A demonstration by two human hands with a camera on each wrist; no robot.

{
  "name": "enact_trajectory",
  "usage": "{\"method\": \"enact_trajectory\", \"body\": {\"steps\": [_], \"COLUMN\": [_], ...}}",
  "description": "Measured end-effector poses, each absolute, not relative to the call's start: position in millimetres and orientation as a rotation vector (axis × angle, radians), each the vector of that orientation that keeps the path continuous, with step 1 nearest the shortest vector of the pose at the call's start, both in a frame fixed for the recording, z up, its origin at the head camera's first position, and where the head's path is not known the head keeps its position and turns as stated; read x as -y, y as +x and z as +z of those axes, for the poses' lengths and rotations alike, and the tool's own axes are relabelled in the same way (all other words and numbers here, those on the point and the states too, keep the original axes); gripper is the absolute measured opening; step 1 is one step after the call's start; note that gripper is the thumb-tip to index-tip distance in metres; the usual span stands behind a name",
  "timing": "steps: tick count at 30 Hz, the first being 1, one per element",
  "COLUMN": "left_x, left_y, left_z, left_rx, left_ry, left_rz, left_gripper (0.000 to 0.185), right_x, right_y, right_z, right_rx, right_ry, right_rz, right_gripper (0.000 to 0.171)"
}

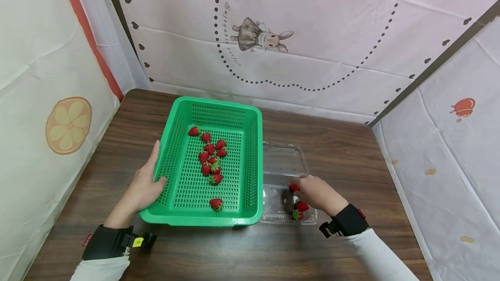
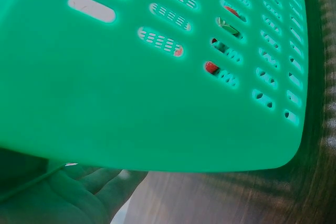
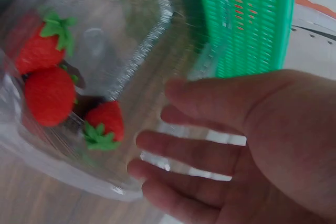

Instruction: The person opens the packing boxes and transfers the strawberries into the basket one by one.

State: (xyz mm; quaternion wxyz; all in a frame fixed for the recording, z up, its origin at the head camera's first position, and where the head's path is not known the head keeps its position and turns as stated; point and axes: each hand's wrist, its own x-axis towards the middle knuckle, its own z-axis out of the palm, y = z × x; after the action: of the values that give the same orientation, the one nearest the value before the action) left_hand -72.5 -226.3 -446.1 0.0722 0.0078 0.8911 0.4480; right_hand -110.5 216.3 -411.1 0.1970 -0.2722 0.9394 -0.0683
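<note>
A green plastic basket [image 1: 255, 151] with slotted walls holds several strawberries [image 1: 211, 147] on its floor. My left hand [image 1: 142, 187] holds its left side, thumb over the rim and fingers along the outer wall; in the left wrist view the basket wall hides the fingertips. To the right of the basket lies a clear plastic clamshell box [image 1: 275, 205], opened out flat. My right hand [image 1: 314, 192] is over this box, with three strawberries close by its fingers. The right wrist view shows those fingers spread and nothing between them, with the nearest strawberry [image 3: 106, 121] just beyond the fingertips.
The clamshell's lid [image 1: 283, 159] lies toward the back, beside the basket's right wall. Everything stands on a dark wooden table [image 1: 343, 155]. Printed white cloths [image 1: 312, 21] hang behind the table and at both sides.
</note>
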Motion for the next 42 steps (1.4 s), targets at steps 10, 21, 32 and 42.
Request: {"method": "enact_trajectory", "body": {"steps": [10, 21, 32, 42], "left_x": [226, 224, 225, 225], "left_y": [-73, -73, -73, -71], "left_z": [-447, -445, -445, -447], "left_rx": [-2.688, -2.688, -2.684, -2.673], "left_ry": [0.028, 0.012, 0.014, 0.014], "left_rz": [1.342, 1.336, 1.346, 1.355], "left_gripper": [0.096, 0.097, 0.097, 0.096], "right_x": [-213, -215, -210, -201], "right_y": [-111, -112, -111, -111], "right_z": [-428, -435, -447, -447], "right_rx": [-2.681, -2.604, -2.630, -2.587], "right_ry": [-0.775, -0.723, -0.793, -0.833], "right_rz": [-0.162, -0.194, -0.053, -0.063], "right_gripper": [0.011, 0.027, 0.020, 0.019]}}
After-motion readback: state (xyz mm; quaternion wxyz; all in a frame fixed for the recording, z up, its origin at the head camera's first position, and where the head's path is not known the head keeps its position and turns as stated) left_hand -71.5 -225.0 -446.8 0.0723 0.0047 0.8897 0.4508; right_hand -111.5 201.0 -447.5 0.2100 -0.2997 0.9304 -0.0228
